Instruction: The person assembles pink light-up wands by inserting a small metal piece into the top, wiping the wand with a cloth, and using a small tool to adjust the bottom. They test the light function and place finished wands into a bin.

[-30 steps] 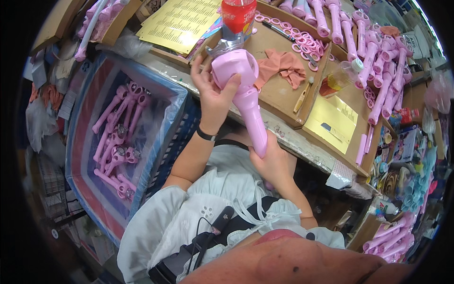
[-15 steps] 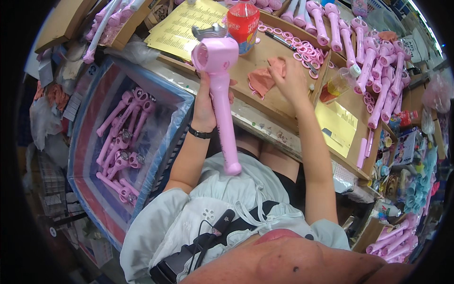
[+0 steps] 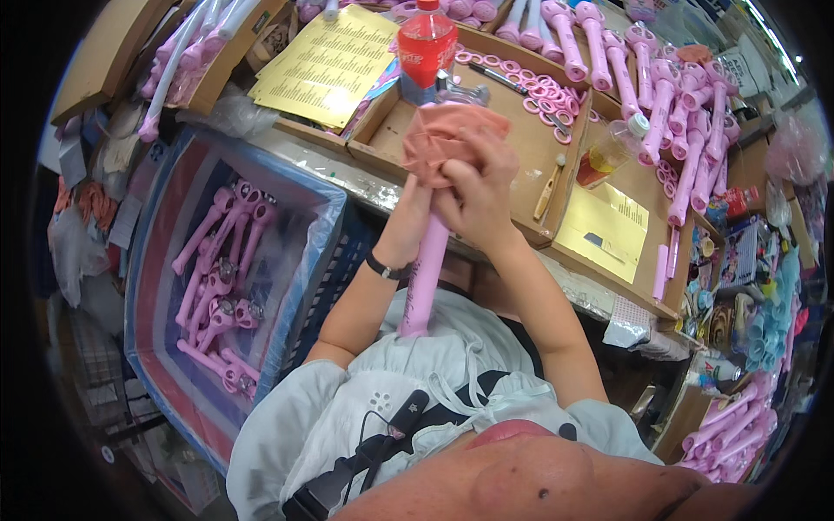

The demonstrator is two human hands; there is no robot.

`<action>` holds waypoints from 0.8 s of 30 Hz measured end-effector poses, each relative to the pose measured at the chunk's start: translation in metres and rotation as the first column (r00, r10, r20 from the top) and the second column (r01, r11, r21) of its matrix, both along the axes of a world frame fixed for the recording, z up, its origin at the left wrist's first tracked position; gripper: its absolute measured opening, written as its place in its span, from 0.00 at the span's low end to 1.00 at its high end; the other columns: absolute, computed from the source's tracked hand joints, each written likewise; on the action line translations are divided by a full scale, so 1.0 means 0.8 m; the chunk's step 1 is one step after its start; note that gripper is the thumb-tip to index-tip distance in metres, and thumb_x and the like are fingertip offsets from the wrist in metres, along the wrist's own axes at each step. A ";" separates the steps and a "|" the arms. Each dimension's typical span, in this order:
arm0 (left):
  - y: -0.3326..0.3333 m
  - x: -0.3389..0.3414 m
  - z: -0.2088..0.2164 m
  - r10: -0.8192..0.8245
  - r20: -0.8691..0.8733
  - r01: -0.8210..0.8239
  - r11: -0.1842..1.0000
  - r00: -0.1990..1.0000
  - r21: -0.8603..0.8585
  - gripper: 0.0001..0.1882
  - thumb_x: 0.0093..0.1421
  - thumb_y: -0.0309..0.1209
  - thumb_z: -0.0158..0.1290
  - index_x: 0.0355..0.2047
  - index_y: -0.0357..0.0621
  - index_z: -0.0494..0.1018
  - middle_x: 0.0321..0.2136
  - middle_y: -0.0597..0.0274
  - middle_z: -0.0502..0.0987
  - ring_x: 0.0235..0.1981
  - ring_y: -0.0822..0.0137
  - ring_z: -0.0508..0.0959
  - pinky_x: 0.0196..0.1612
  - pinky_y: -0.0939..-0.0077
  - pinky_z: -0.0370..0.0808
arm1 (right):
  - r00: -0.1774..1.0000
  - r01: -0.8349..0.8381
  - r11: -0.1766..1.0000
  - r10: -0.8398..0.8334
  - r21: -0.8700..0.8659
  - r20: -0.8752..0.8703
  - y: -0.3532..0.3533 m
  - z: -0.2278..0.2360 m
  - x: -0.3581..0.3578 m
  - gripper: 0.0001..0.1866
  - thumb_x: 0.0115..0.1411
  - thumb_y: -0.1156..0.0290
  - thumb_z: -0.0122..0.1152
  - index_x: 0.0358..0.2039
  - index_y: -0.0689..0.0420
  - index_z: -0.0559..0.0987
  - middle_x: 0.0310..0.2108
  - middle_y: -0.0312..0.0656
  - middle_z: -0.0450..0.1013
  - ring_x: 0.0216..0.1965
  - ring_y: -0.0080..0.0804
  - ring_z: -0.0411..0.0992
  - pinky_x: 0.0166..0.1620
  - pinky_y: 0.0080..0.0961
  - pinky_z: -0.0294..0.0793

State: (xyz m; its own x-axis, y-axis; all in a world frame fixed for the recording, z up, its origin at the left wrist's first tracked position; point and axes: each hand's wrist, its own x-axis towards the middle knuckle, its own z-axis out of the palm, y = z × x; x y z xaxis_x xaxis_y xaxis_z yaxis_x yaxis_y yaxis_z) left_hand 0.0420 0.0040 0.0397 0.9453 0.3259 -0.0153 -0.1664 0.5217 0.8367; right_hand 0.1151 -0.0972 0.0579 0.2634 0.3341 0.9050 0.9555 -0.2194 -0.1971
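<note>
A pink plastic wand (image 3: 423, 282) slants in front of me, its lower end resting near my lap. My left hand (image 3: 407, 217) is wrapped round its upper handle. Over the wand's head lies an orange cloth (image 3: 452, 143), which my right hand (image 3: 478, 187) grips with bent fingers. The cloth hides most of the head; just beyond it a grey metallic piece (image 3: 465, 92) shows.
A blue-rimmed bin (image 3: 326, 204) at left holds several pink wands (image 3: 221, 273). On the bench, a cardboard tray (image 3: 382, 130) contains pink rings (image 3: 552, 102), a marker (image 3: 498, 76) and a small brush (image 3: 550, 189). A red drink bottle (image 3: 426, 48) and yellow sheets (image 3: 334, 65) stand behind.
My right hand has lifted the cloth from the tray and brought it left onto the wand's head. The wand has come down slightly, and the brush in the tray is now uncovered.
</note>
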 end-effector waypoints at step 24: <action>-0.035 0.002 -0.006 0.021 0.137 -0.111 0.710 0.990 0.695 0.37 0.54 0.31 0.59 0.57 0.39 0.51 0.47 0.49 0.67 0.46 0.64 0.71 0.48 0.72 0.70 | 0.333 -0.048 0.883 0.455 0.467 -0.826 -0.056 0.019 0.021 0.31 0.62 0.69 0.49 0.62 0.59 0.49 0.48 0.41 0.65 0.47 0.26 0.66 0.52 0.25 0.64</action>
